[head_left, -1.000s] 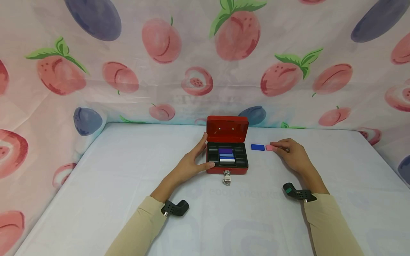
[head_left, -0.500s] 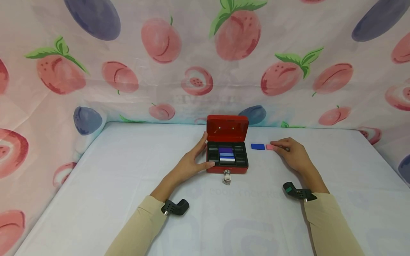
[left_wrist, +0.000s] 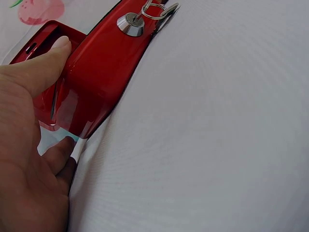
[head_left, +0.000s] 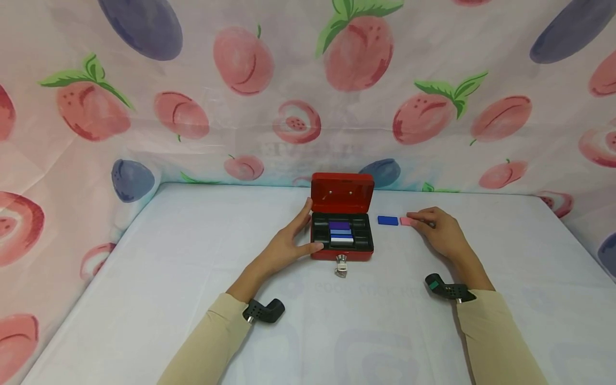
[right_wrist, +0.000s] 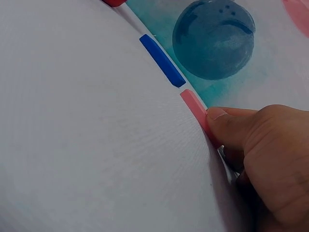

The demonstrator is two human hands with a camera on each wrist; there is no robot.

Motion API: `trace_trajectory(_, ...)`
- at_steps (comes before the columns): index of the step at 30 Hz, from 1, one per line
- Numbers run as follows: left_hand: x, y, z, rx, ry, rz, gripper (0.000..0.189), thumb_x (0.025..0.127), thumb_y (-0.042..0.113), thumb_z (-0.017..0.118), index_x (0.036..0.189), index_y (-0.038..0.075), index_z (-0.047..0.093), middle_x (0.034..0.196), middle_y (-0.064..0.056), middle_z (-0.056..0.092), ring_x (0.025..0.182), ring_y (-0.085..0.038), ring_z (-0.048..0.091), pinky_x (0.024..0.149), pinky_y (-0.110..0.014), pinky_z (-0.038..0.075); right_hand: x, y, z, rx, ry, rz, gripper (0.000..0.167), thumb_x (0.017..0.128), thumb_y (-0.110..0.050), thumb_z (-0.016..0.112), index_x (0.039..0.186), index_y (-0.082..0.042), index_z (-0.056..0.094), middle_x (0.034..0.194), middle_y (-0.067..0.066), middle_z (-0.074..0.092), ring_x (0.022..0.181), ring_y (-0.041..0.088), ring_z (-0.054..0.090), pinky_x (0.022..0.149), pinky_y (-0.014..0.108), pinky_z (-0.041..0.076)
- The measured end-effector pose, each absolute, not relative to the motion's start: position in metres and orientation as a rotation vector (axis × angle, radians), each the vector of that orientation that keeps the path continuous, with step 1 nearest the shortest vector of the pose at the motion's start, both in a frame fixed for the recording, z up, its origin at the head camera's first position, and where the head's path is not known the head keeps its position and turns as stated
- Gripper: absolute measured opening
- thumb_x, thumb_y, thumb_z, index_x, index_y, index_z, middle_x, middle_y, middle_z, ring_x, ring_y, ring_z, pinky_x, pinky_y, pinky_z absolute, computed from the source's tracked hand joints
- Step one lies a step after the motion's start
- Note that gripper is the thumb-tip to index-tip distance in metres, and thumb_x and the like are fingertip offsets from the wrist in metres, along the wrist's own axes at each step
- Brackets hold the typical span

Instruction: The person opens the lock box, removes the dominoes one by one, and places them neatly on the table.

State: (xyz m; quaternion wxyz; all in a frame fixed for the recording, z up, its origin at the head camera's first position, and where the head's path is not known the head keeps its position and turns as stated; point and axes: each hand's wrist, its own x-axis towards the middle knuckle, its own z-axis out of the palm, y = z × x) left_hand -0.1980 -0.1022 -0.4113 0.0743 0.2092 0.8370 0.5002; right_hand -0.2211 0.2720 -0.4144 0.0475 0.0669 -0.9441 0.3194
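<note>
A red cash box (head_left: 342,256) stands on the white table with its lid (head_left: 342,193) raised and a black compartment tray inside. Purple, blue and white blocks (head_left: 341,240) lie in the tray's middle column. My left hand (head_left: 284,248) holds the box's left side, its thumb over the front rim and a finger by the lid hinge. To the right of the box lies a flat blue block (head_left: 387,220). Just beyond it, my right hand (head_left: 443,232) pinches the end of a small pink block (right_wrist: 192,104) resting on the table. Something shiny shows under the right fingers, too hidden to name.
Keys on a ring (head_left: 341,271) hang from the lock at the box's front. A fruit-print cloth (head_left: 240,123) rises along the table's back edge, close behind the box and blocks. White cloth covers the table (head_left: 366,321).
</note>
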Motion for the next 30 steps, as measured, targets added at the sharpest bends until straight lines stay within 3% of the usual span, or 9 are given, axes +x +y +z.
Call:
trace_trajectory(15, -0.197, -0.102, -0.411, 0.620, 2.512, 1.492, 0.098, 0.083, 0.039, 0.073, 0.151, 0.046, 0.002, 0.156, 0.013, 0.013, 0.141, -0.015, 0.024, 0.112, -0.047, 0.022, -0.220, 0.272, -0.413, 0.188, -2.876, 0.984, 0.039, 0.097, -0.031, 0.056, 0.126, -0.006, 0.063, 0.118, 0.017, 0.054, 0.108, 0.036, 0.049, 0.090, 0.056, 0.041)
trace_trajectory(23, -0.197, -0.101, -0.412, 0.625, 2.508, 1.496, 0.098, 0.083, 0.038, 0.074, 0.150, 0.047, 0.002, 0.156, 0.014, 0.013, 0.140, -0.014, 0.025, 0.112, -0.045, 0.021, -0.218, 0.269, -0.399, 0.092, -2.812, 0.976, 0.038, 0.099, -0.028, 0.053, 0.131, -0.008, 0.059, 0.119, 0.017, 0.054, 0.094, 0.030, 0.046, 0.070, 0.039, 0.040)
trace_trajectory(30, -0.198, -0.102, -0.413, 0.628, 2.515, 1.492, 0.098, 0.083, 0.038, 0.074, 0.151, 0.046, 0.003, 0.156, 0.014, 0.013, 0.140, -0.014, 0.025, 0.112, -0.045, 0.021, -0.219, 0.263, -0.381, 0.221, -2.686, 1.013, 0.031, 0.096, -0.026, 0.059, 0.121, -0.009, 0.066, 0.114, 0.013, 0.062, 0.094, 0.026, 0.053, 0.066, 0.028, 0.043)
